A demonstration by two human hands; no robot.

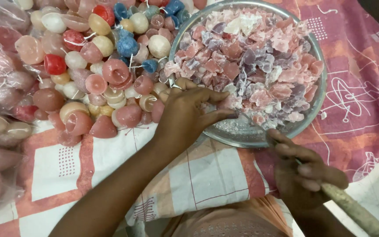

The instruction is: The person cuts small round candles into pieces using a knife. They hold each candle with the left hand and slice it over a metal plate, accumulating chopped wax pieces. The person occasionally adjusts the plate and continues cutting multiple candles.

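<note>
Wax chips (259,66), pink, red, purple and white, are heaped in a round metal tray (242,134) that is set on a pink patterned cloth (356,87). The left hand (187,114) is laid over the tray's near-left rim, with its fingers (218,116) curled loosely against the edge of the heap; whether a chip is pinched there cannot be told. The right hand (305,173) is closed around a tool (352,210) with a pale, worn handle that runs out toward the lower right corner. A thin metal tip (253,123) is seen to run from this hand up to the tray's bare bottom, just beside the chips, where white crumbs are scattered.

Left of the tray, a pile of small rounded candles (106,66) is spread over the cloth, mostly pink and cream, with some red and blue ones among them; white wicks can be seen on several. More candles are held in clear plastic bags (1,87) along the left edge. A pink garment (229,219) is visible at the bottom, between the two arms.
</note>
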